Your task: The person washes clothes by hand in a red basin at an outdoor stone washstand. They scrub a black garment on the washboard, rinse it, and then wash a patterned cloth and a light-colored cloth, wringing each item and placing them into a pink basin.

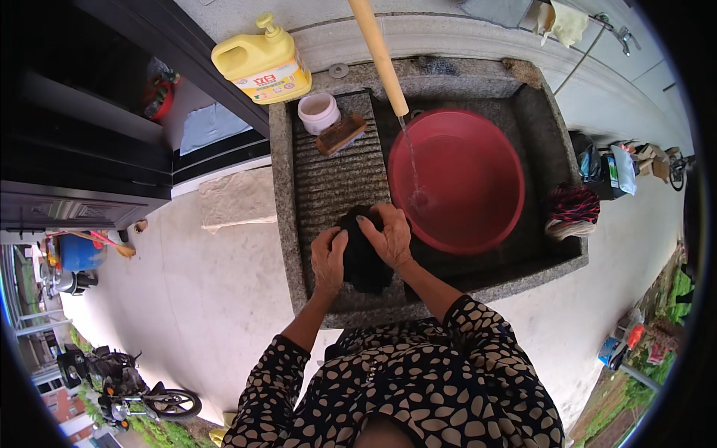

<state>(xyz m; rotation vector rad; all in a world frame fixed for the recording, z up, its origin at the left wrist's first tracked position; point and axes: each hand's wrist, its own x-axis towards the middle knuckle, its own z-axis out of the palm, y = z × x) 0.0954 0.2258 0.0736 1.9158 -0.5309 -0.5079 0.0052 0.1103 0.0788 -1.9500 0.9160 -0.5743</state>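
Observation:
My left hand (pixel 328 260) and my right hand (pixel 393 237) both grip a bunched black cloth (pixel 365 263), one at each side of it. The cloth lies on the near part of a ribbed stone washboard (pixel 334 179), and its exact kind cannot be made out. Farther up the ribs rest a wooden scrubbing brush (pixel 340 135) and a pale round tub (pixel 319 113). Right of the washboard, a red plastic basin (pixel 506 187) sits in the sink's hollow. Water runs into it from a yellowish hose or pipe (pixel 381 58).
The stone sink (pixel 571 164) has thick raised walls. A yellow pump jug (pixel 261 63) stands at its far left corner. Dark red and pale yarn-like material (pixel 572 209) hangs over the right wall. A motorcycle (pixel 131 388) is parked at the lower left, and a mat (pixel 237 198) lies on the floor.

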